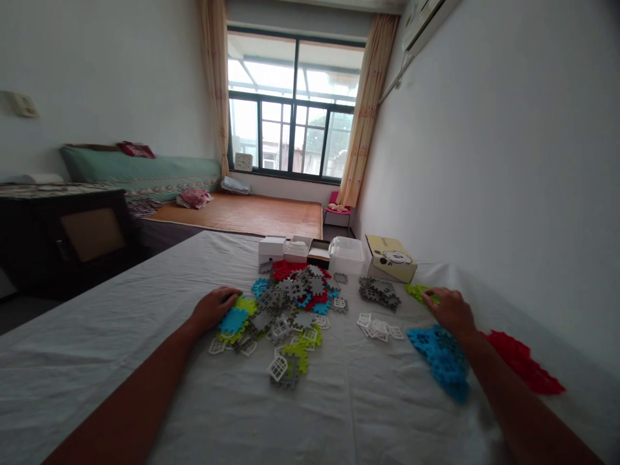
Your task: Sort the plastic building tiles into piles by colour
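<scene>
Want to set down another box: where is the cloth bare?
The white cloth is bare left of the left forearm, and between it and the right forearm, nearer than the mixed pile. A narrow bare strip separates that pile from the white window pieces. Crowded: that pile, plus the blue pieces and red pieces flanking the right forearm.

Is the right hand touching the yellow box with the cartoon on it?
Apart. The head view shows a gap between the right hand and the yellow box, with lime-green pieces showing in that gap.
</scene>
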Available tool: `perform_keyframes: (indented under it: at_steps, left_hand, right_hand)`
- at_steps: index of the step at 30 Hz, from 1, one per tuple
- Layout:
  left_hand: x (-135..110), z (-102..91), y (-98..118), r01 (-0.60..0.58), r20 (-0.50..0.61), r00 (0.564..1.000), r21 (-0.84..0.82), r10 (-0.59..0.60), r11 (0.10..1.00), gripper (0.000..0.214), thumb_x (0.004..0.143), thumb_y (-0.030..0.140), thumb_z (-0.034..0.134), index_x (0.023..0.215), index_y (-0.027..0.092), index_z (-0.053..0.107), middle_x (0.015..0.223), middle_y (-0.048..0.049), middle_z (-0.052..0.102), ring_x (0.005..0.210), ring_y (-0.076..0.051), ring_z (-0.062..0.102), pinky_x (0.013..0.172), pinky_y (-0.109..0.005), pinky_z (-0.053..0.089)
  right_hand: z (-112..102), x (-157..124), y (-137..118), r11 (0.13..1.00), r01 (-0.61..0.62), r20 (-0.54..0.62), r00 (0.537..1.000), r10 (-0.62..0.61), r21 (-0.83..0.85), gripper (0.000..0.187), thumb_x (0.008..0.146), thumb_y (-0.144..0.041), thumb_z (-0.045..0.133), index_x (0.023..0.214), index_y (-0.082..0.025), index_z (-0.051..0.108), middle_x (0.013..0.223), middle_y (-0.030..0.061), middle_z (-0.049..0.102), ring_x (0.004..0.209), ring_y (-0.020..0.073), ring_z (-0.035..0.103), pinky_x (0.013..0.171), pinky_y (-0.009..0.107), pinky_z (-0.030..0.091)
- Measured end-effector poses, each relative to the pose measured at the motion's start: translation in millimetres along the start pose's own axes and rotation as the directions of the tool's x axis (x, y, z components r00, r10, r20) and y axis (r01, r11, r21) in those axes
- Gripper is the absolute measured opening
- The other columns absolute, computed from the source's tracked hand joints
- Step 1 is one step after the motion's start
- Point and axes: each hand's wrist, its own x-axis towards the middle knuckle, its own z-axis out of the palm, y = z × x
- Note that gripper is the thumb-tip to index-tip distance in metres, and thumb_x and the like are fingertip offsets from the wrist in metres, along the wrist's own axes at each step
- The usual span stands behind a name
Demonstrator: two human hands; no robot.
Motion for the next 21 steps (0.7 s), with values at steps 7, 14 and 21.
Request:
perform_keyframes:
  at_steps: [7,14,21]
  left_hand:
    - [-3.1,0.9,1.0,-0.011,-0.012,1.000,-0.040,0.011,0.999,0.041,0.077,0.044,0.039,0.097,0.021,0.066,0.104,-0.0034,0.065,0.098,-0.020,0.057,0.086,-0.027,0.042]
    - [-4.3,0.4,0.7,-0.033,-0.017,0.999,-0.006,0.033,0.999,0.040,0.079,0.041,0.037,0.098,0.020,0.065,0.103,-0.0042,0.065,0.097,-0.019,0.057,0.085,-0.026,0.042]
    - [-4.5,-1.9,4.7,-0.030,-0.004,1.000,-0.010,0.030,1.000,0.040,0.078,0.041,0.038,0.098,0.020,0.066,0.102,-0.0040,0.065,0.096,-0.019,0.058,0.084,-0.025,0.042]
  right_hand:
    - [-11.6,-76.0,-178.7,0.549,0.599,0.082,0.629,-0.773,0.583,0.025,0.080,-0.034,0.053,0.101,-0.025,0.060,0.102,0.0033,0.064,0.095,0.0169,0.056,0.084,0.030,0.042]
    - [21.1,-105.4,-218.4,0.547,0.581,0.059,0.651,-0.757,0.603,0.019,0.075,-0.027,0.060,0.094,-0.023,0.060,0.104,0.0035,0.062,0.097,0.0189,0.052,0.086,0.033,0.041]
    - [21.2,-103.9,-211.0,0.483,0.355,0.064,0.751,-0.658,0.801,0.015,0.077,-0.030,0.055,0.086,-0.021,0.062,0.084,0.0022,0.064,0.074,0.0134,0.058,0.069,0.026,0.046]
